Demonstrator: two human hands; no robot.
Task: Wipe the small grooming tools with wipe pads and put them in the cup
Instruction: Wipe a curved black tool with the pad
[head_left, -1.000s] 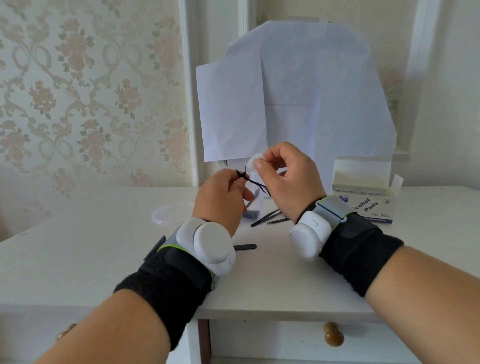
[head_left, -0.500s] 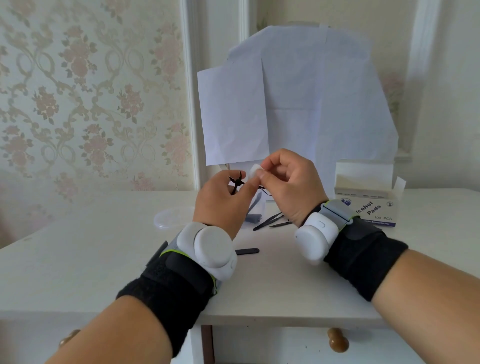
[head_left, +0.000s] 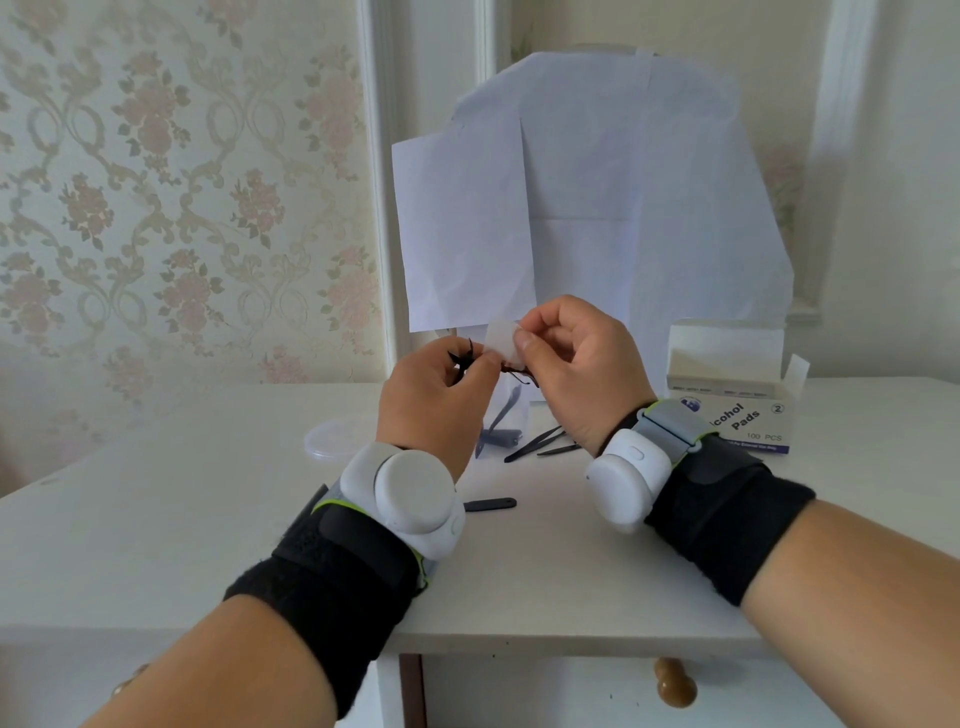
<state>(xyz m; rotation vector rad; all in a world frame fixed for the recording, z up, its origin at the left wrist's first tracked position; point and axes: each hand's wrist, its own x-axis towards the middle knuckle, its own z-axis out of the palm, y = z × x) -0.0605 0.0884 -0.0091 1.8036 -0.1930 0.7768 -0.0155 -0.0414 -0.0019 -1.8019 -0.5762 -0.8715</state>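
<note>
Both hands are raised above the white table, close together. The left hand pinches a small black grooming tool, probably little scissors, though its shape is hard to read. The right hand pinches a white wipe pad between thumb and forefinger and holds it against the tool. The tool's long axis runs roughly left to right, its dark tips poking out up and to the left of the left thumb and its other end showing below the pad.

Behind and below the hands stands a clear cup with a dark tool inside; the hands partly hide it. A clear lid lies left of the cup. Black tweezers lie just right of it, and a flat black nail file lies nearer, half hidden behind the left wrist device. An open box of alcohol pads sits at the right. White paper sheets hang behind.
</note>
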